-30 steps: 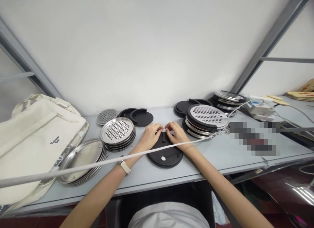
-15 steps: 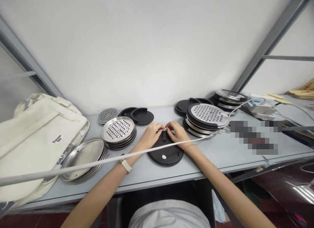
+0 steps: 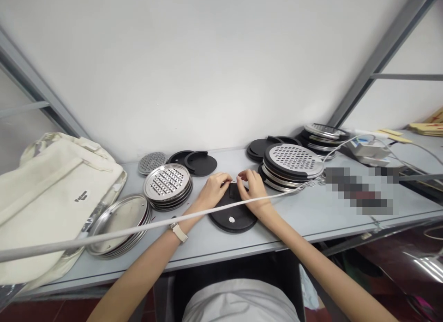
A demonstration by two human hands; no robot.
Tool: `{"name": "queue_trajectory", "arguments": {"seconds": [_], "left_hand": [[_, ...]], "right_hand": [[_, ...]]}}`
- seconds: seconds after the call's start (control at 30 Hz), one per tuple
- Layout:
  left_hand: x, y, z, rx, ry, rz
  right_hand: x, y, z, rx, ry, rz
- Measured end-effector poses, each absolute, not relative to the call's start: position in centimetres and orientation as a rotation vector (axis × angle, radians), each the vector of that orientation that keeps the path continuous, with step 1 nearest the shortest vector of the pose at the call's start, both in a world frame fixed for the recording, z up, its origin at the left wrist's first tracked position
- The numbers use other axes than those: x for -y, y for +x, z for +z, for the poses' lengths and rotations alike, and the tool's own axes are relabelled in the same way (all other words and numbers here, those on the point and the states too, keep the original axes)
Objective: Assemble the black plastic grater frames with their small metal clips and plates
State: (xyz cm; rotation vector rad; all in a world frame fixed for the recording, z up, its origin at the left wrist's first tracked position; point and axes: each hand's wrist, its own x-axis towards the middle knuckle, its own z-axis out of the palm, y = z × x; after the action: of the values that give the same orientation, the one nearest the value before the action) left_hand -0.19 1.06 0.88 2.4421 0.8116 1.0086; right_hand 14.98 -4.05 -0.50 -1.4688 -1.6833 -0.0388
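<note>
A round black disc with a small white dot lies on the grey table in front of me. My left hand and my right hand rest at its far edge, fingertips pinched close together over a small slot-like tab and a thin metal piece. What the fingers hold is too small to name. A watch sits on my left wrist. A white cable runs across my forearms.
A stack of perforated steel discs and plain steel lids lie left, beside a cream bag. Black discs sit behind. Right: grater discs on black rings, another stack, a white device.
My hands stay pinched at the disc's far edge; the right hand has shifted slightly and the gap between the fingertips has widened a little. The view has drifted a little.
</note>
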Motion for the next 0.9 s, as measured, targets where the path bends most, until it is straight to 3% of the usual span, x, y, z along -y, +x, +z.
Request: {"name": "queue_trajectory", "arguments": {"seconds": [0.23,0.9], "left_hand": [[-1.0,-0.2,1.0,-0.800,2.397,1.007],[-0.7,-0.2,1.4,-1.037,2.503,0.964]], "right_hand": [[7.1,12.6,-0.9,1.784,-1.530,-0.072],[5.5,16.2,-1.0,1.865,-1.340,0.281]]}}
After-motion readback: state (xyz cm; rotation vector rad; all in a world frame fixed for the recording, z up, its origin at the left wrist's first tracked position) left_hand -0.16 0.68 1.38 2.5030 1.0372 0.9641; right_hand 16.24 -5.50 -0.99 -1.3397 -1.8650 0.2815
